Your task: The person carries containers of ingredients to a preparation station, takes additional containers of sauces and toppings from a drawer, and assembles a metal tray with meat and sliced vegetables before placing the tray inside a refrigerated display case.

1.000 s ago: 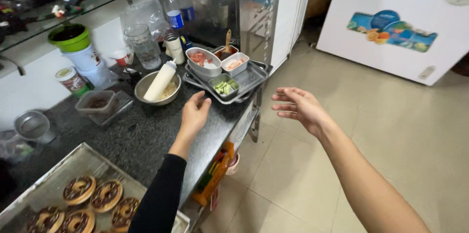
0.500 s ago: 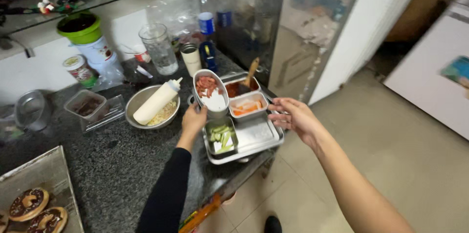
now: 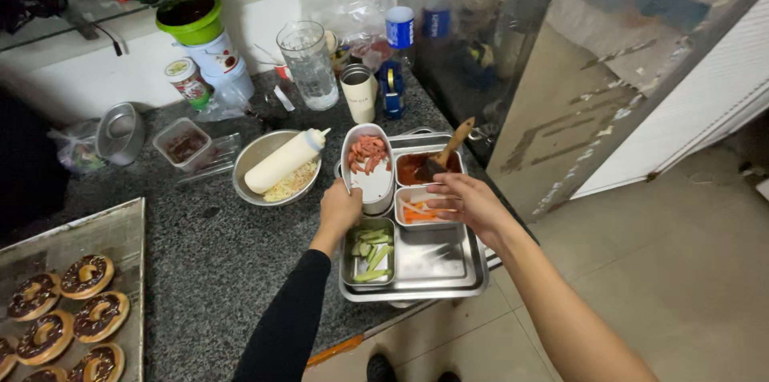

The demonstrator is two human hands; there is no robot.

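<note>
— What do the hands hold?
— The left hand (image 3: 340, 207) grips the white oval tub (image 3: 368, 170) of sliced sausage, lifted over the steel tray (image 3: 448, 270); the right hand (image 3: 469, 199), fingers loosely spread, rests on the carrot container (image 3: 420, 214).
— Packages?
— A red-labelled jar (image 3: 186, 82) and blue-labelled bottle (image 3: 399, 28) at the back of the speckled granite counter (image 3: 200, 270).

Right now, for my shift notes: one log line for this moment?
left hand: grips white oval container | right hand: over carrot tin | steel tray: on counter

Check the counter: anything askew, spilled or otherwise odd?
One thing: the white squeeze bottle lies on its side across the metal bowl, on top of the shredded food, not standing. The steel tray juts past the counter edge. No spill visible. Left hand grips the oval container.
</note>
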